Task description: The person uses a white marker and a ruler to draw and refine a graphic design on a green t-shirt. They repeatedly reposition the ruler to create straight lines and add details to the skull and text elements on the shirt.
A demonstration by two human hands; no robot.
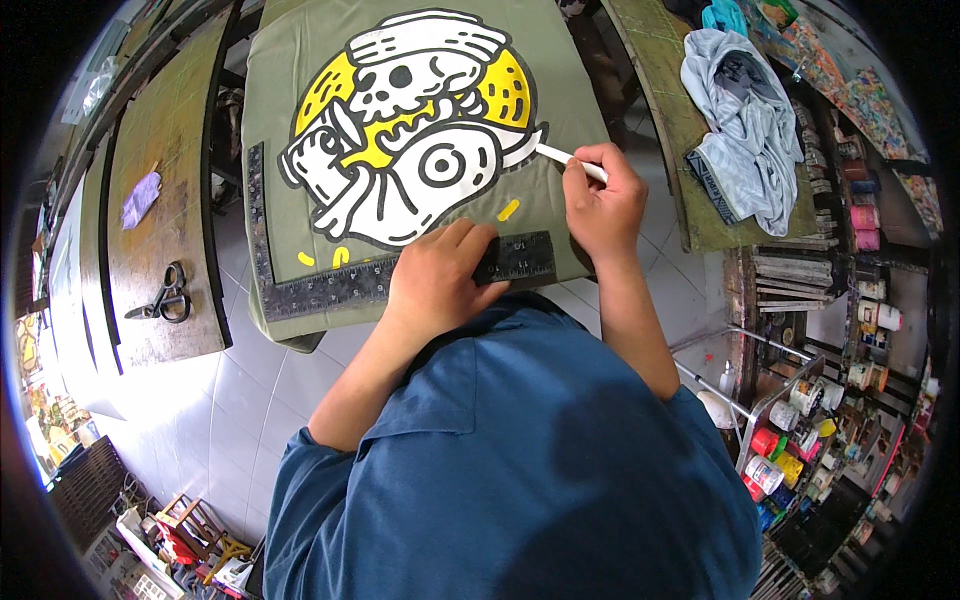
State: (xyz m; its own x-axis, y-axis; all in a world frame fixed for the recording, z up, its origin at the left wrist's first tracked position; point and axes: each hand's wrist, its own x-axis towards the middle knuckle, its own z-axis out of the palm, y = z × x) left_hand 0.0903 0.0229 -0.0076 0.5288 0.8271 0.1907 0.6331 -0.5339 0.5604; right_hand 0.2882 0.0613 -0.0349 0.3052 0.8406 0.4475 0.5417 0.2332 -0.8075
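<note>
An olive-green cloth (570, 100), perhaps a shirt, lies flat on a board in front of me. It bears a print of a skull (400, 78) with white cloth shapes over a yellow disc, outlined in black. A black L-shaped ruler (330, 290) lies along the cloth's near and left edges. My left hand (440, 270) presses on its near arm, fingers at one edge and thumb at the other. My right hand (606, 195) pinches a slim white pen-like stick (562, 156). The stick's tip is at the print's right edge; I cannot tell whether it touches.
On the left board (180, 250) lie black scissors (165, 295) and a small lilac cloth (142, 200). A pale grey garment (745, 130) lies crumpled on the right board (665, 110). Farther right, several paint containers (765, 472) stand on racks beside a metal frame (745, 420).
</note>
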